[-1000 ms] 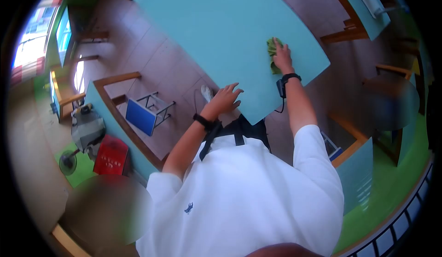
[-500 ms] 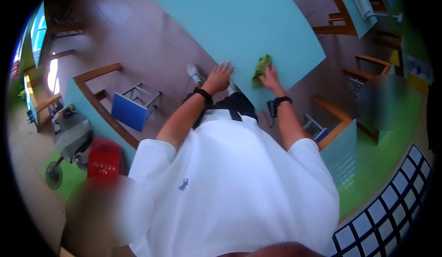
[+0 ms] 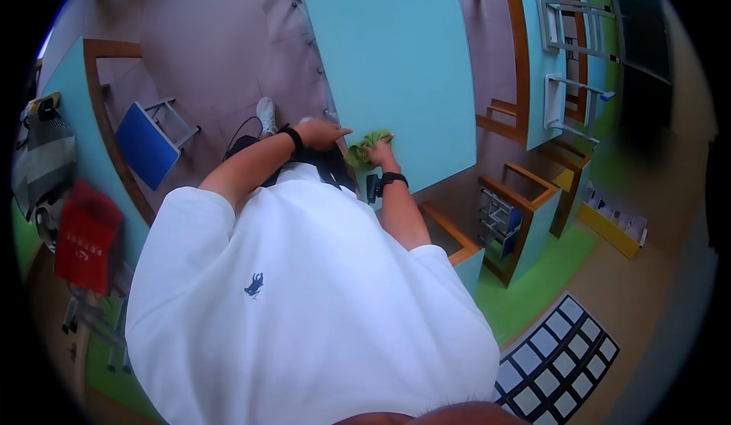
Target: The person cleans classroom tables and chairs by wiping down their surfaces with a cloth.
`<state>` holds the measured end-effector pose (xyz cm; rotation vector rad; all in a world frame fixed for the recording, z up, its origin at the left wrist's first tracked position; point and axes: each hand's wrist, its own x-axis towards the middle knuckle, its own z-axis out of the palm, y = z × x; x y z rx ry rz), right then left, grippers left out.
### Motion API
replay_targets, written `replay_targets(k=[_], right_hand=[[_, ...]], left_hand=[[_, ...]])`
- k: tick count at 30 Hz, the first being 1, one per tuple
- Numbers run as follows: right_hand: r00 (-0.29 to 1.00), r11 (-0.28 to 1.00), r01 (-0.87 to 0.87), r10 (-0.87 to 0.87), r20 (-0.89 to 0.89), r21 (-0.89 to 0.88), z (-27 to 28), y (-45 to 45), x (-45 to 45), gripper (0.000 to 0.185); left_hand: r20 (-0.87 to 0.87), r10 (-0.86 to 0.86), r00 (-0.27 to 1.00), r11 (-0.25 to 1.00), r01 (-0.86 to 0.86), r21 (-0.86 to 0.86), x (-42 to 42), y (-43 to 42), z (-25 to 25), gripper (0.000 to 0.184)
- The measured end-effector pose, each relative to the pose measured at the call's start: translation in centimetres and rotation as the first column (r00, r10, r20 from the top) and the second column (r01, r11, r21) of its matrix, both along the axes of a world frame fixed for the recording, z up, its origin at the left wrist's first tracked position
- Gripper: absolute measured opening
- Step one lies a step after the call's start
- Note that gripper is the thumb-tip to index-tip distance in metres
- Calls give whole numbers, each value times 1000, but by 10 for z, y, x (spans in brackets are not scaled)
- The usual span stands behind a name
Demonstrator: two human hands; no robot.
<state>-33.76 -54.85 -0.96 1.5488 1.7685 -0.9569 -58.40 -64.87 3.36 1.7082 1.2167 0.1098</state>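
A pale blue tabletop [image 3: 403,52] stretches away in front of me. Near its close left corner, my right hand [image 3: 379,152] presses a crumpled green cloth [image 3: 367,148] against the surface, with fingers bunched on it. The cloth reaches the table's left edge. My left hand [image 3: 321,133] is at that same edge, one finger stretched out towards the top and touching or nearly touching it; its other fingers are partly hidden. Nothing shows in the left hand. Both wrists wear black bands, and a small dark device [image 3: 372,187] sits at the right one.
On the left, a blue-seated stool [image 3: 148,147] stands beside another wood-edged table [image 3: 114,128]. A red bag [image 3: 87,235] hangs nearby. More wood-framed tables [image 3: 525,52] and upturned stools [image 3: 571,94] are on the right, with a yellow box [image 3: 613,227] beyond.
My view has turned, so the table now runs more upright in it. The cloth and right hand have come to the table's left edge. My left hand no longer lies spread on the corner.
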Motion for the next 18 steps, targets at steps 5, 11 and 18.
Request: replay_targets(k=[5,11,18], right_hand=[[977,968,-151,177,-121,199,2,8,-6,110],[958,979,-158,184,-220,133,51,52,-35,84],[995,967,25,0,-99,253,41,44,-3,67]], left_hand=[[79,88,993,960,-105,259,-18,19,-20,71],[202,146,968,913,-210,350,-50,59,1,71],[-6,-86,996,996,86,-15,-91,128,6,46]])
